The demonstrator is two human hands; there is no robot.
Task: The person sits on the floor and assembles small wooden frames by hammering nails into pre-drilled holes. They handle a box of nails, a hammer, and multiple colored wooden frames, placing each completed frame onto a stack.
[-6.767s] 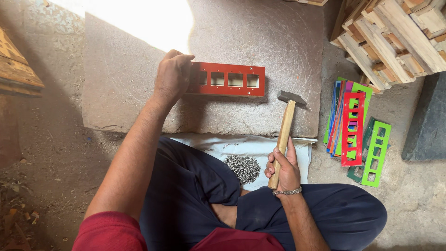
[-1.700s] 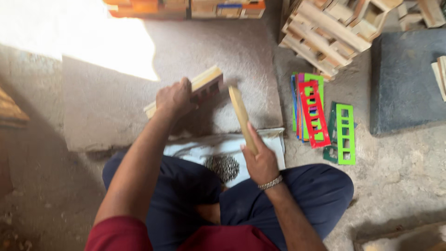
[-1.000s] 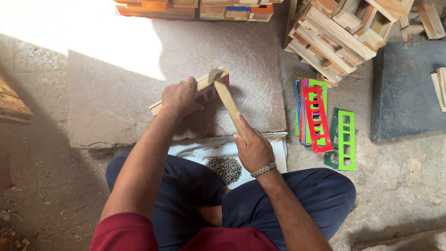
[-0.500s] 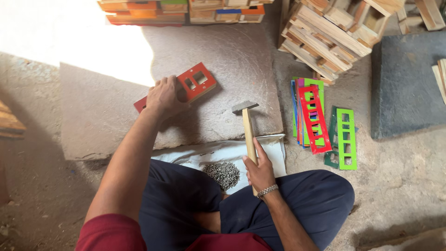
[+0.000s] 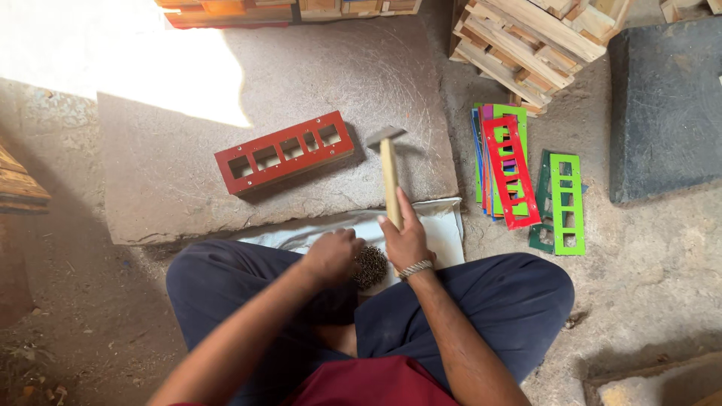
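The right hand (image 5: pixel 406 240) is clamped round the wooden handle of a hammer (image 5: pixel 389 180), whose metal head hangs just above the far part of the stone slab (image 5: pixel 165 188), clear of the work. The left hand (image 5: pixel 332 256) is down at the pile of nails (image 5: pixel 370 267) on the white sheet (image 5: pixel 444 225) near the lap, its fingers bunched over the pile's left edge; whether they have closed on a nail I cannot tell, since the knuckles cover the fingertips. The red frame (image 5: pixel 284 153) lies flat on the slab, left of the hammer head and well apart from both hands, its painted face with five square openings turned up. Judging from this, the frame's face is already seated on its wooden body (the pale edge shows along its near side), and more nailing looks to be in hand, as no nail stands in it yet. To the right, a stack of coloured panels (image 5: pixel 502 162) and a green panel (image 5: pixel 565 203) wait on the floor, so much of the batch seems left. The nail heads in the frame, if any, are too small to make out, and the wood stack (image 5: pixel 526 41) at the far right is cut off by the picture edge.
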